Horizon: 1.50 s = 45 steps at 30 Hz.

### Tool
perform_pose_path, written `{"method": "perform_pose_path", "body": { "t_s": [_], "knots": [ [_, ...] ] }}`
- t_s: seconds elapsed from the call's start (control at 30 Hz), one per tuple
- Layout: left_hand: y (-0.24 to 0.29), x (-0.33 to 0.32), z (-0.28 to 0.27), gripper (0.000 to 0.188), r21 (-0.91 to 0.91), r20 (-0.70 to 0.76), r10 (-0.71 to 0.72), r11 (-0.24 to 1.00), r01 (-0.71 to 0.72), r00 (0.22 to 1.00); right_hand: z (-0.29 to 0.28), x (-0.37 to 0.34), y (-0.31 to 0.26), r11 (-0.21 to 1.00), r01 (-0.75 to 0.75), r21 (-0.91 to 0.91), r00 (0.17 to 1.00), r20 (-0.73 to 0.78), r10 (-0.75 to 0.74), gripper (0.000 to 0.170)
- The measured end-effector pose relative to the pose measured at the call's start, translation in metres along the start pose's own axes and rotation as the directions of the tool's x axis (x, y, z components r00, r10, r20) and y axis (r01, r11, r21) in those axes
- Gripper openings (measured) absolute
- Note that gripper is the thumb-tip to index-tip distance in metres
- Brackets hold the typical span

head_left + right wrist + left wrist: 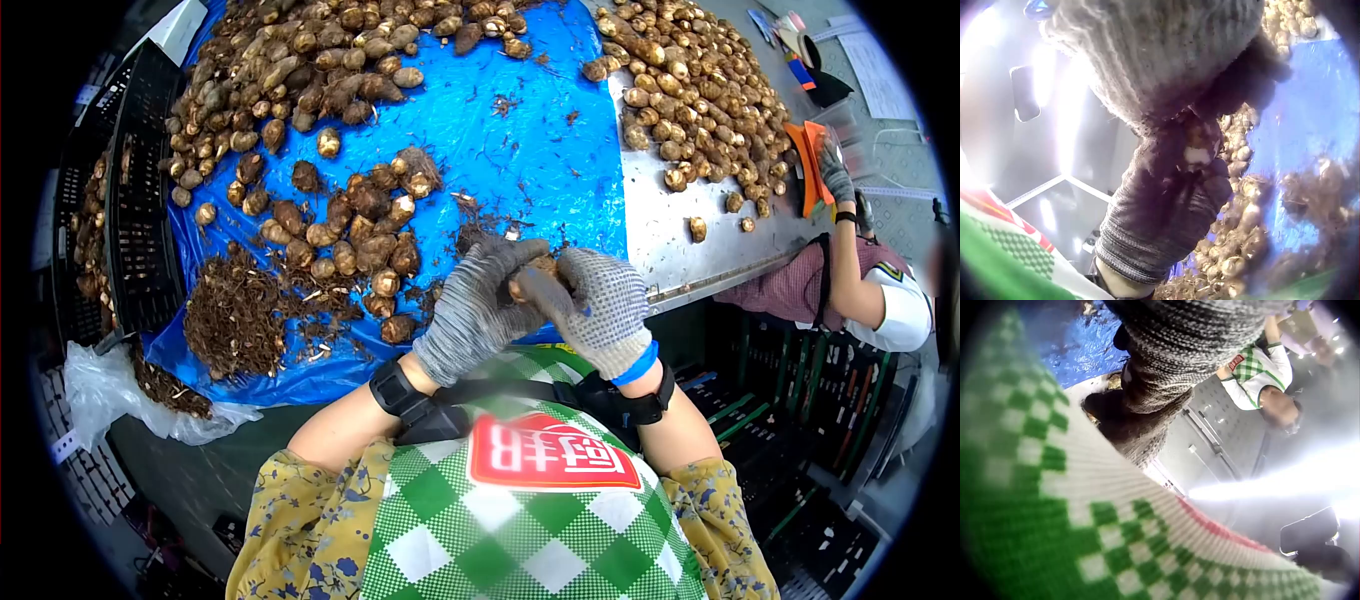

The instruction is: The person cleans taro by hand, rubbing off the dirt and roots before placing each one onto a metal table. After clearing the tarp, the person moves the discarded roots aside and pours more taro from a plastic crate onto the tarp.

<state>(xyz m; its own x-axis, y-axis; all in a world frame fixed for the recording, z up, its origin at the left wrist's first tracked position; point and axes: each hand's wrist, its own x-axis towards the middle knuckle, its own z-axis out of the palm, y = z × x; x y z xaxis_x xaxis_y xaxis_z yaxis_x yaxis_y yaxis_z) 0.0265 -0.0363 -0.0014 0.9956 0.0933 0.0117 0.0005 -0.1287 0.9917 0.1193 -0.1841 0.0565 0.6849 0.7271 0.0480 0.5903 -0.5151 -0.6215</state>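
Both my hands, in grey knitted gloves, meet over the near edge of a blue plastic sheet point(560, 130). Between them is a small brown taro corm point(1199, 153) with a pale bare patch, mostly covered by the fingers. My left hand point(478, 308) holds it from the left, fingers bent round it. From the right, my right hand point(605, 310), in a dotted glove, grips it with thumb and fingers. Loose taro corms point(345, 225) lie on the sheet just left of the hands. The left wrist view shows mostly glove and checked apron.
A heap of fibrous brown trimmings point(235, 315) lies at the left. Large taro piles point(300, 60) cover the far sheet and the metal table point(650, 220) on the right. A black crate point(140, 200) stands at the left edge. Another person point(850, 270) works at the right by an orange scoop point(808, 165).
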Motion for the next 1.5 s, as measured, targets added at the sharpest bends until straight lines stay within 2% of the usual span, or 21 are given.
{"method": "perform_pose_path", "body": {
  "t_s": [0.1,0.2,0.3,0.33,0.43,0.6,0.67,0.73,0.8,0.83,0.93,1.0,1.1,1.17,1.23,1.27,1.3,1.37,1.4,1.43,1.5],
  "knots": [
    [0.015,-0.003,-0.004,0.06,-0.484,0.178,-0.293,0.805,0.343,0.939,0.006,0.0,0.016,0.996,0.024,0.081,0.999,-0.051,-0.02,0.024],
    [0.019,-0.003,-0.006,0.069,-0.519,0.241,-0.237,0.788,0.332,0.941,0.003,0.0,0.038,0.998,-0.054,-0.035,0.997,-0.056,0.052,0.016],
    [0.014,-0.002,0.003,0.081,-0.63,0.073,-0.211,0.748,0.209,0.975,0.009,-0.004,0.034,0.804,-0.196,0.561,0.938,-0.133,0.321,0.021],
    [0.004,-0.001,0.004,0.09,-0.497,0.039,-0.138,0.857,0.139,0.99,-0.001,-0.004,0.029,0.703,-0.336,0.626,0.917,0.047,0.396,0.031],
    [0.009,0.003,0.006,0.088,-0.439,0.068,-0.124,0.887,0.141,0.99,-0.004,0.0,0.017,0.855,-0.421,0.304,0.896,0.283,0.341,0.03],
    [0.009,0.002,-0.004,0.075,0.211,0.0,0.02,0.977,-0.019,1.0,0.017,-0.002,0.013,0.951,-0.111,0.288,0.992,0.084,0.09,0.022],
    [0.006,0.001,-0.005,0.072,-0.004,-0.002,-0.032,0.999,0.032,0.999,0.024,0.001,0.025,0.974,0.06,0.218,0.997,0.033,-0.069,0.023],
    [0.015,0.002,-0.002,0.069,-0.379,-0.022,-0.136,0.918,0.118,0.99,0.005,0.004,0.016,0.546,-0.532,0.648,0.847,0.422,0.324,0.028],
    [0.007,0.004,-0.003,0.07,-0.307,-0.073,-0.084,0.95,0.057,0.994,0.01,0.004,0.037,0.547,-0.421,0.724,0.904,0.281,0.324,0.03],
    [0.005,0.008,-0.004,0.071,-0.268,-0.097,-0.051,0.963,0.024,0.994,0.015,0.005,0.038,0.194,-0.419,0.887,0.839,0.297,0.455,0.03],
    [0.018,0.016,-0.009,0.058,0.16,-0.053,0.065,0.986,-0.055,0.996,0.013,0.016,0.008,0.119,-0.469,0.875,0.838,0.398,0.373,0.036],
    [0.046,0.037,-0.015,0.06,0.37,0.111,0.117,0.917,-0.151,0.987,0.015,0.018,0.017,0.38,-0.471,0.797,0.882,0.432,0.188,0.042],
    [0.057,0.05,-0.021,0.049,-0.095,0.077,0.132,0.988,-0.125,0.988,0.006,0.024,0.025,0.481,-0.386,0.788,0.923,0.323,0.211,0.035],
    [0.038,0.025,-0.022,0.051,-0.188,-0.207,-0.007,0.982,-0.033,0.978,-0.006,0.028,0.051,0.612,-0.342,0.713,0.939,0.237,0.249,0.032],
    [0.021,0.013,-0.043,0.049,-0.122,-0.192,-0.032,0.993,0.009,0.981,-0.01,0.025,0.088,0.696,-0.322,0.642,0.939,0.121,0.323,0.035],
    [0.01,0.002,-0.06,0.051,-0.031,-0.082,-0.112,0.993,0.11,0.99,-0.013,0.027,0.11,0.606,-0.434,0.667,0.876,0.154,0.458,0.041],
    [0.007,-0.012,-0.067,0.046,-0.091,-0.151,-0.146,0.987,0.133,0.978,-0.019,0.027,0.163,0.292,-0.488,0.822,0.824,0.324,0.465,0.044],
    [0.003,-0.041,-0.087,0.046,-0.251,-0.172,-0.363,0.915,0.315,0.916,-0.056,0.048,0.209,0.356,-0.5,0.79,0.841,0.344,0.417,0.042],
    [-0.003,-0.058,-0.097,0.046,-0.178,-0.238,-0.355,0.931,0.318,0.904,-0.065,0.056,0.244,0.747,-0.399,0.532,0.9,0.07,0.431,0.04],
    [-0.011,-0.077,-0.103,0.046,-0.231,-0.286,-0.403,0.91,0.345,0.869,-0.072,0.064,0.251,0.92,-0.313,0.236,0.938,-0.076,0.338,0.04],
    [-0.025,-0.111,-0.116,0.047,-0.352,-0.339,-0.488,0.859,0.373,0.804,-0.09,0.08,0.232,0.905,-0.253,-0.342,0.957,-0.224,0.183,0.044]
  ]
}}
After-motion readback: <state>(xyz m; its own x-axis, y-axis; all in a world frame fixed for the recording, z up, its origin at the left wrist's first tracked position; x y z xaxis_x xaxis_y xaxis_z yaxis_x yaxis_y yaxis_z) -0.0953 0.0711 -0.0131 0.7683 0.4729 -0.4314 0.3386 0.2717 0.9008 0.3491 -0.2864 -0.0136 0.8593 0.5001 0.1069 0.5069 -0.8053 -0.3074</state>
